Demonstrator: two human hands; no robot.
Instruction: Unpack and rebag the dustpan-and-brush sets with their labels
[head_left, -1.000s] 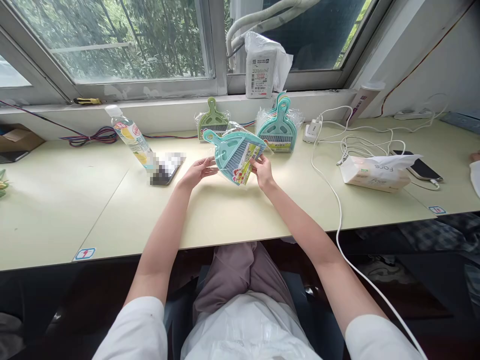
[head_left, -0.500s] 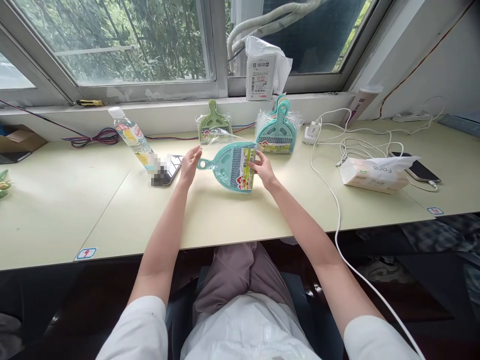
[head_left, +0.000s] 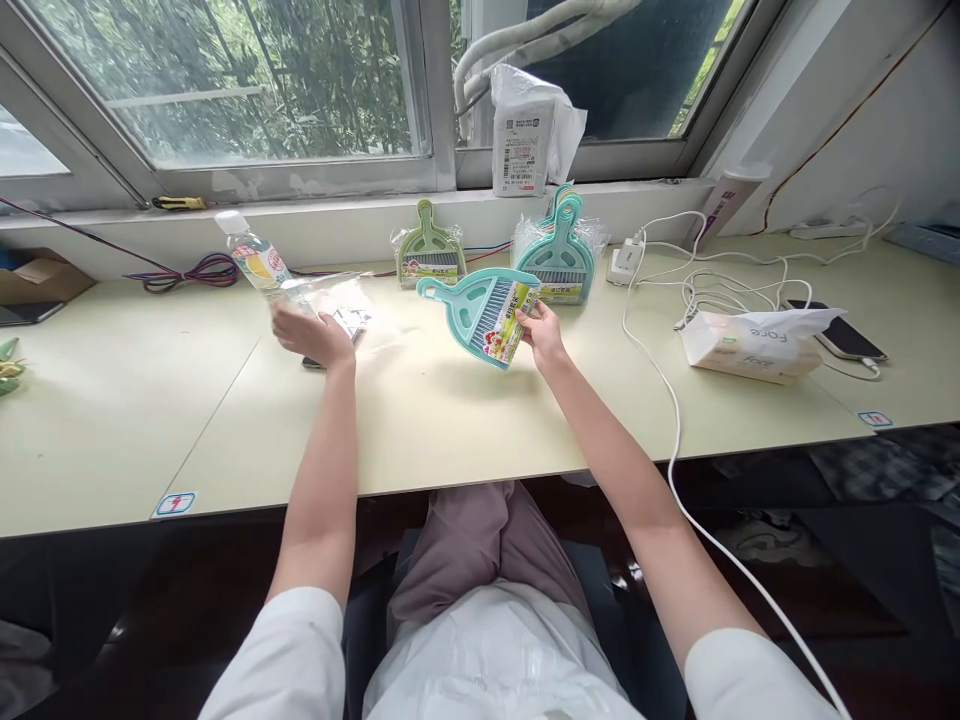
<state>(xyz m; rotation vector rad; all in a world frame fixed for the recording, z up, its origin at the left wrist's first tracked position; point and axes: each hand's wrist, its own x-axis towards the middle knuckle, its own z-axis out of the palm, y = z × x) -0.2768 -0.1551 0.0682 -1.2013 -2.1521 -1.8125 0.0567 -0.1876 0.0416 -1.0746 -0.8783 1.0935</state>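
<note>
Our right grip (head_left: 543,332) pinches the turquoise dustpan (head_left: 466,308) over the worktop (head_left: 427,440); our left grip (head_left: 316,336) clutches clear plastic wrap (head_left: 330,294), farther left. Unwrapping seems done; next probably calls for releasing the wrap.

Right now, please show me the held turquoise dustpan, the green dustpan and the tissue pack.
Held turquoise dustpan (head_left: 474,312), head view: its pan.
Green dustpan (head_left: 428,238), head view: its pan.
Tissue pack (head_left: 742,359), head view: its near side.

free: front tabletop (head_left: 450,435) | obstacles: bottle (head_left: 251,255) left, held dustpan (head_left: 480,313) middle, cable (head_left: 663,385) right
</note>
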